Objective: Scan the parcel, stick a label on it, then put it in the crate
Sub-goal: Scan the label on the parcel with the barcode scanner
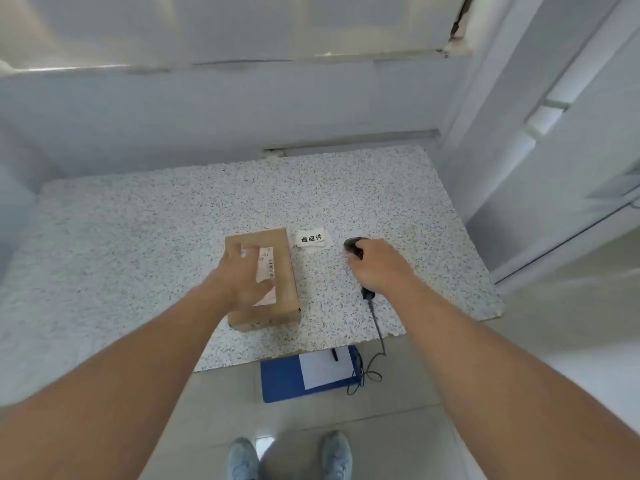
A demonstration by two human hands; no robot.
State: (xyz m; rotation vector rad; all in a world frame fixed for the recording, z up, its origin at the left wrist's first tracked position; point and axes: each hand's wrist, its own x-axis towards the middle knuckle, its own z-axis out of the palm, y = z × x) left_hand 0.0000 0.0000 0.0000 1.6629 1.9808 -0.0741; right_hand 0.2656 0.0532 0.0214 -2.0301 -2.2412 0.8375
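Observation:
A brown cardboard parcel [280, 271] lies flat on the speckled stone counter [138, 244], with a white shipping slip on its top face. My left hand [239, 278] rests spread on the parcel's top, covering part of the slip. Just right of the parcel lies a small white label [313, 240] printed with black characters. My right hand [375, 266] is closed around the handle of a black barcode scanner [354, 247], whose head points toward the label. The scanner's cable [377, 327] trails off the counter's front edge. No crate is in view.
A blue clipboard [280, 379] with a white sheet and a pen sits below the counter's front edge. My two shoes [289, 457] stand on the tiled floor. A white wall and window sill back the counter; a door frame [540, 140] rises at the right.

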